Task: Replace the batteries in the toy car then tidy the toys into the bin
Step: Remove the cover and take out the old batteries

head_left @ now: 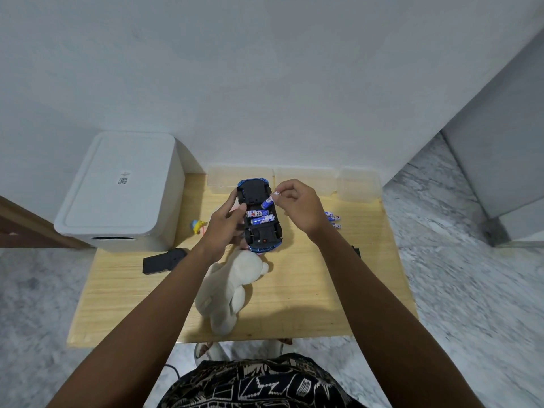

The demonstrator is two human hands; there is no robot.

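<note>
Between the two hands, the toy car (260, 214) is held upside down above the wooden table (309, 290), its black underside facing up and its blue body showing only at the ends. Its battery compartment is open, with two blue-and-white batteries (260, 217) lying side by side inside it.

A third battery (268, 202) sits tilted at the far edge of the compartment, one end down in the slot and the other pinched between the thumb and fingertips of the right hand (297, 206). That hand's remaining fingers are curled in. The left hand (225, 223) grips the car from its side, thumb laid over the chassis near the compartment and fingers wrapped beneath.

Just beyond the right wrist, spare batteries (334, 219) lie on the table. Below the hands, nearer the person, a white plush bear (229, 290) lies on the wood, partly behind the left forearm. Left of the left forearm lies a flat black object (163, 260); what it is I cannot tell. Farther left a small yellow and blue toy (198, 225) rests beside a white lidded bin (117, 192), which stands at the table's far left corner. Past the hands, clear plastic containers (309, 184) line the wall.
</note>
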